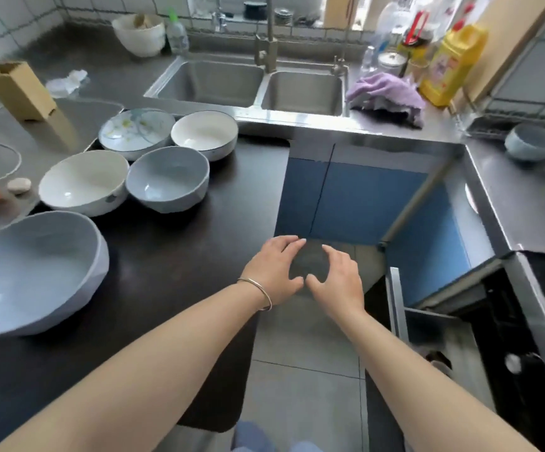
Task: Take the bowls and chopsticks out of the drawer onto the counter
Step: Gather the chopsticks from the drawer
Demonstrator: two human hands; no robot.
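Observation:
Several bowls stand on the dark counter (pixel 173 256) at left: a big blue-grey bowl (pixel 32 272) nearest me, a white bowl (pixel 83 181), a blue-grey bowl (pixel 168 177), a patterned bowl (pixel 135 132) and a white bowl with a dark rim (pixel 204 133). My left hand (pixel 274 269) and my right hand (pixel 338 277) hover side by side over the floor past the counter's end, fingers spread and curved toward each other, holding nothing. At lower right a drawer (pixel 434 337) stands pulled out; its inside is dim. No chopsticks are visible.
A steel double sink (pixel 248 83) with a tap lies ahead. A purple cloth (pixel 385 89), a yellow oil bottle (pixel 450 63) and a small blue bowl (pixel 530 141) sit on the steel counter at right. A cardboard box (pixel 19 89) leans at left. Blue cabinet doors (pixel 346 197) face me.

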